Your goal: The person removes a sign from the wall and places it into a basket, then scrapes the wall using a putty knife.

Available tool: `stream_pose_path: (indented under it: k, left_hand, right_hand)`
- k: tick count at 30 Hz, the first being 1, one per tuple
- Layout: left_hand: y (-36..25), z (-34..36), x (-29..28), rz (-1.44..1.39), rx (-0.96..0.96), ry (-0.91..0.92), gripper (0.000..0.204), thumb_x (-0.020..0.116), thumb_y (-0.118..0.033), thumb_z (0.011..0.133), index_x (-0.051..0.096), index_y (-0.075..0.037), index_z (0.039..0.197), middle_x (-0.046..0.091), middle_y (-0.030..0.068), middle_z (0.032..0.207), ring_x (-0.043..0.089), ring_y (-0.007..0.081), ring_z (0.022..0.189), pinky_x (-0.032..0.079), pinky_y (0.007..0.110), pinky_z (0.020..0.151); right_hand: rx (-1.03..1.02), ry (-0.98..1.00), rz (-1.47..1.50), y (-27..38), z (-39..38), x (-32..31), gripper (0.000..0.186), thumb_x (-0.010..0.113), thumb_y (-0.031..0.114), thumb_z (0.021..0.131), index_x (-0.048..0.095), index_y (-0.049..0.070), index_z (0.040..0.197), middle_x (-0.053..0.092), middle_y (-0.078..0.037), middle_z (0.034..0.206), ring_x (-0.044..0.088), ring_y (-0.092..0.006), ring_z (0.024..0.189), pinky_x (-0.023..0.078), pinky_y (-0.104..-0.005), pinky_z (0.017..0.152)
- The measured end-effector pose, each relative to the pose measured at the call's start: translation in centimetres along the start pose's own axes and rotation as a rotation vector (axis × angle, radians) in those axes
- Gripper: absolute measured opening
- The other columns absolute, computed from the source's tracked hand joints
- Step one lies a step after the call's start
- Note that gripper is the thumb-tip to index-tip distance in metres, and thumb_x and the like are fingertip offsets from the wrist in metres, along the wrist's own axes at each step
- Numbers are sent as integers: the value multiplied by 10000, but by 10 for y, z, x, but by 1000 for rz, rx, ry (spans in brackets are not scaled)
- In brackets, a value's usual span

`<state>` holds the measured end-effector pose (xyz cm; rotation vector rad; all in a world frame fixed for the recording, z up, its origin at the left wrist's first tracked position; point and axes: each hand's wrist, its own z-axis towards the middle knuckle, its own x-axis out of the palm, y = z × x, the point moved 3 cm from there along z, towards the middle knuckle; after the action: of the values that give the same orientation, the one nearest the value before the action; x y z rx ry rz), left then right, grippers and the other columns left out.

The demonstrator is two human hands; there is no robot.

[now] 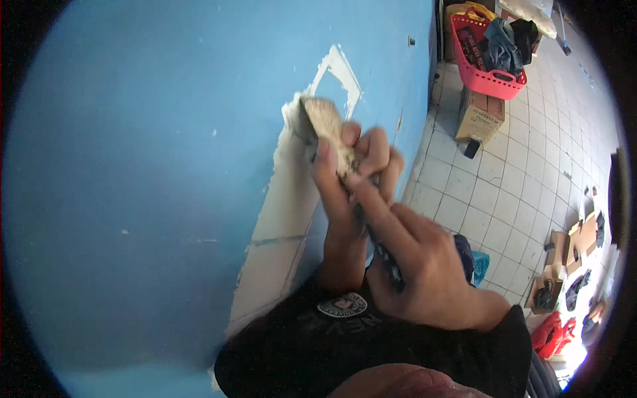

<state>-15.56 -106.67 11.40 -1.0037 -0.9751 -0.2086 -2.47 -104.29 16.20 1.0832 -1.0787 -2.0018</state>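
Observation:
A putty knife (323, 118) with a beige, putty-smeared blade is pressed against a blue wall (166, 166), on a white plastered strip (292, 199). My left hand (352, 169) grips the blade end, fingers curled over it. My right hand (424, 265) is closed around the knife's dark handle (391, 265), its index finger stretched up along the tool. Both forearms come up from black sleeves at the bottom.
A white tiled floor (517, 179) runs along the wall's right side. On it stand a red basket (488, 76) full of clothes, a cardboard box (481, 116), more open boxes (564, 265) and a red bag (554, 331) at the far right.

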Motion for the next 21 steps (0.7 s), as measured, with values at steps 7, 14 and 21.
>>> stream_pose_path:
  k: [7, 14, 21]
  left_hand:
    - [-6, 7, 6, 33, -9, -15, 319, 389, -470, 1015, 449, -162, 957, 364, -27, 643, 293, 74, 399, 250, 221, 416]
    - [-2, 11, 17, -92, -88, 5, 344, 390, -491, 1011, 432, -153, 962, 361, -23, 646, 287, 77, 396, 244, 227, 386]
    - [2, 39, 20, -26, 2, -168, 334, 419, -483, 1007, 450, -162, 920, 386, -16, 639, 305, 64, 402, 227, 238, 391]
  right_hand:
    - [-62, -71, 23, -2, 1, 5, 822, 564, -92, 666, 382, -3, 1463, 629, -236, 956, 674, -363, 792, 535, -384, 686]
    - [-7, -88, -97, 2, -2, 1, 784, 576, -87, 705, 382, -4, 1460, 632, -248, 963, 677, -389, 826, 538, -399, 708]
    - [-73, -173, -154, -3, 12, 7, 756, 593, -66, 711, 421, 18, 1442, 624, -256, 936, 663, -379, 791, 525, -411, 681]
